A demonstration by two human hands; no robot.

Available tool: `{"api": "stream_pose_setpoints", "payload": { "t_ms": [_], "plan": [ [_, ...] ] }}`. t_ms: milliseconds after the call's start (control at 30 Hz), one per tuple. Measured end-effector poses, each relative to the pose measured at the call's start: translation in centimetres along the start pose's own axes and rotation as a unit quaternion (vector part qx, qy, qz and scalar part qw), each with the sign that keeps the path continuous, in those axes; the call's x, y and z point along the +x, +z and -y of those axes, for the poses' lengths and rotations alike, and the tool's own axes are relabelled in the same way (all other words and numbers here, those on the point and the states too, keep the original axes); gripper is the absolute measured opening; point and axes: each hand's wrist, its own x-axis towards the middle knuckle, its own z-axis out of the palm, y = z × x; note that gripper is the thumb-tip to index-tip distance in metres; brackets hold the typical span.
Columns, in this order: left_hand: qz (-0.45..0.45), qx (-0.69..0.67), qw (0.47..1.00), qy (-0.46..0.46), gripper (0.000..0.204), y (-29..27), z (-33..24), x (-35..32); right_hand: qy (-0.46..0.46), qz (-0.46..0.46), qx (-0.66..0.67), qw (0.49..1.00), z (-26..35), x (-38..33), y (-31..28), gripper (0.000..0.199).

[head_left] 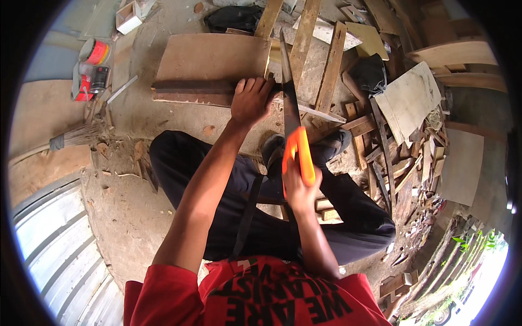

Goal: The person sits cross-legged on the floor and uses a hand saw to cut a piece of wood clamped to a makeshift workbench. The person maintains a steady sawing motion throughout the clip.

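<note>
My right hand [302, 187] is wrapped round the orange handle of a handsaw [291, 108]. Its long blade points away from me and lies against the right end of a dark brown wooden strip [190, 93]. The exact contact between teeth and wood is hard to make out. Just left of the blade, my left hand [252, 103] presses down on the strip's right end, its fingers curled over it. A flat light-brown board [215, 57] lies directly behind the strip.
Several planks [330, 65] lie ahead to the right, beside a heap of wood scraps [399, 163]. A broom [73, 138] and some cans [99, 79] are at the left. My bent legs [182, 163] flank the work, with a corrugated metal sheet [60, 244] at lower left.
</note>
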Motion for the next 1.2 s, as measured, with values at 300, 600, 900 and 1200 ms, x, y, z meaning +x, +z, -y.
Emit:
{"api": "stream_pose_setpoints", "payload": {
  "t_ms": [300,600,900,1200],
  "plan": [
    [-0.013,-0.001,1.0,-0.009,0.028,-0.4,-0.5,-0.7,-0.01,0.025,0.009,1.0,-4.2,-9.4,-4.0,0.018],
    [-0.019,-0.002,1.0,-0.019,0.03,0.0,-0.6,0.4,0.017,0.025,0.044,0.999,0.2,2.9,0.6,0.02],
    [-0.001,-0.022,1.0,-0.022,0.036,0.0,-0.5,-0.5,-0.1,0.011,-0.028,0.995,-3.4,-8.2,-3.5,0.019],
    [-0.008,-0.014,0.999,-0.028,0.032,-0.3,-0.8,0.2,-0.013,0.008,-0.005,1.0,-0.2,0.2,-0.6,0.016]
  ]
}}
